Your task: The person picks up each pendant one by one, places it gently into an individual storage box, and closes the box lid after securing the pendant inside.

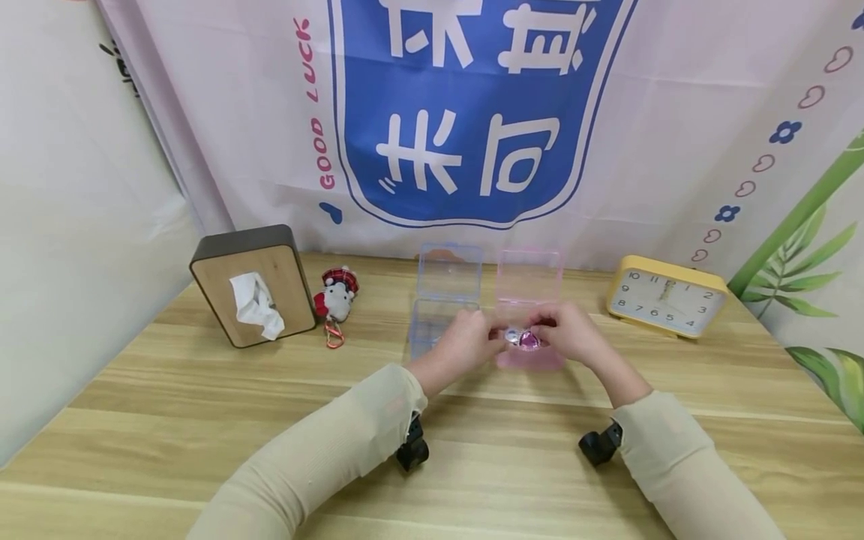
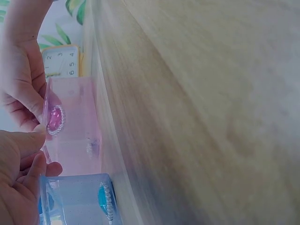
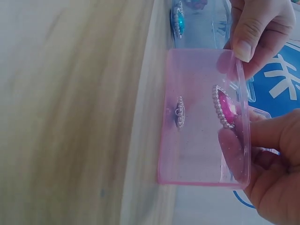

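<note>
A clear pink plastic box (image 1: pixel 529 361) stands on the table with its lid raised. My right hand (image 1: pixel 567 330) reaches into it from the right and pinches a pink jewel ornament (image 3: pixel 227 110) with a beaded rim, just below the box's opening. A second beaded ornament (image 3: pixel 180 113) lies on the box floor, its silvery back showing. My left hand (image 1: pixel 466 337) holds the pink box's left rim between thumb and fingers. Beside it stands an open clear blue box (image 1: pixel 424 337), partly hidden by my left wrist; a blue jewel ornament (image 2: pixel 104 199) shows inside.
At the left stands a wood-fronted tissue box (image 1: pixel 253 292), with a plush mouse keychain (image 1: pixel 335 296) next to it. A yellow alarm clock (image 1: pixel 667 296) sits at the right. Behind the table hangs a printed cloth (image 1: pixel 270 150).
</note>
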Tool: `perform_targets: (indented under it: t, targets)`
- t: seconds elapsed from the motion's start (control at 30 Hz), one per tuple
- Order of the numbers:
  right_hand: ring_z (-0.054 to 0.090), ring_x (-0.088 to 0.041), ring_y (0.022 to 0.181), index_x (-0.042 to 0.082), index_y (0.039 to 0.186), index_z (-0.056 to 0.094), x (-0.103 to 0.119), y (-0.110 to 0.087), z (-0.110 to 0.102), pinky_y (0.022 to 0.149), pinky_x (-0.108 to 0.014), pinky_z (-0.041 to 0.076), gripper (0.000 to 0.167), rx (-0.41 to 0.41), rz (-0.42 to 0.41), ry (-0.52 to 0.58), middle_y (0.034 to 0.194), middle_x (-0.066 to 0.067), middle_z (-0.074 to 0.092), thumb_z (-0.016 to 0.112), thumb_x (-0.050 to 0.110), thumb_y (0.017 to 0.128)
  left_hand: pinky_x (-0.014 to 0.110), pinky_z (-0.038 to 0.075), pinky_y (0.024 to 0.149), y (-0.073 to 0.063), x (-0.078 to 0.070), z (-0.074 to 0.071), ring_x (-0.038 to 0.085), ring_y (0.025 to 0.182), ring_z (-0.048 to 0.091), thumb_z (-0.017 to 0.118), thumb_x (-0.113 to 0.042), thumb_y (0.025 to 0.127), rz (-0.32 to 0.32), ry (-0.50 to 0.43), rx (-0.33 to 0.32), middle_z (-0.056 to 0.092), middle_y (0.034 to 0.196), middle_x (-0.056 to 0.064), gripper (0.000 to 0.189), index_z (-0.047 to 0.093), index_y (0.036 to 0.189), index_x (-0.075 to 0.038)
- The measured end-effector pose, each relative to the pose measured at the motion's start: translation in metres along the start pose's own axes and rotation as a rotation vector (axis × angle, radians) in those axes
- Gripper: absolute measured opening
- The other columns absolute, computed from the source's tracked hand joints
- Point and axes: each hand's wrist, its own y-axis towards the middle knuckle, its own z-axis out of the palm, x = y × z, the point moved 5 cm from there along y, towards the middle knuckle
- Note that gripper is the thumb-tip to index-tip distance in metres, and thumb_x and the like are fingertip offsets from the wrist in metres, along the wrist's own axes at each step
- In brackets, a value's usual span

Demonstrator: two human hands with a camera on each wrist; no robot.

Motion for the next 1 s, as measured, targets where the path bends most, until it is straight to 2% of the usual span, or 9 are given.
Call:
perform_targets:
  t: [0.13,0.37,0.63,0.83,1.0]
  targets:
    - [0.059,-0.018,0.072,-0.004,0.089,0.067,0.0,0.001,0.0,0.063,-0.028,0.052,0.01,0.004,-0.011,-0.031,0.084,-0.015,0.067,0.059,-0.006,0.083,0.013,0.037,0.04,0.001,-0.001,-0.001,0.005,0.047,0.044,0.068,-0.01,0.082,0.004,0.001,-0.002,0.057,0.061,-0.002,0.027,0.068,0.109,-0.006]
    - [0.06,-0.021,0.079,-0.004,0.095,0.066,-0.001,0.002,-0.001,0.068,-0.031,0.051,0.014,-0.009,0.021,-0.056,0.092,-0.017,0.067,0.057,-0.004,0.085,0.014,0.039,0.043,0.001,-0.002,-0.001,0.005,0.051,0.045,0.069,-0.01,0.082,0.017,0.043,-0.011,0.059,0.064,-0.002,0.029,0.068,0.11,-0.008]
    - [0.055,-0.019,0.07,-0.005,0.103,0.064,-0.002,0.001,-0.01,0.059,-0.025,0.047,0.018,0.019,0.067,0.016,0.084,-0.017,0.063,0.053,0.001,0.091,0.015,0.042,0.044,0.001,-0.001,-0.001,0.006,0.051,0.047,0.069,-0.01,0.082,0.009,0.03,-0.002,0.061,0.066,-0.001,0.025,0.068,0.106,-0.005]
    - [0.059,-0.02,0.075,-0.007,0.111,0.06,0.003,0.003,-0.028,0.066,-0.029,0.052,0.024,-0.011,0.087,0.052,0.086,-0.016,0.063,0.051,0.006,0.093,0.014,0.04,0.045,0.0,-0.003,-0.001,0.006,0.053,0.046,0.069,-0.011,0.082,0.035,0.056,-0.013,0.061,0.066,0.0,0.017,0.07,0.097,-0.003]
    - [0.063,-0.024,0.08,-0.008,0.113,0.058,0.005,0.005,-0.041,0.075,-0.037,0.056,0.025,-0.066,0.081,0.067,0.092,-0.02,0.063,0.05,0.006,0.094,0.014,0.04,0.045,0.0,-0.002,0.0,0.006,0.053,0.046,0.069,-0.012,0.082,0.028,0.062,-0.017,0.061,0.066,0.0,0.019,0.07,0.099,-0.004]
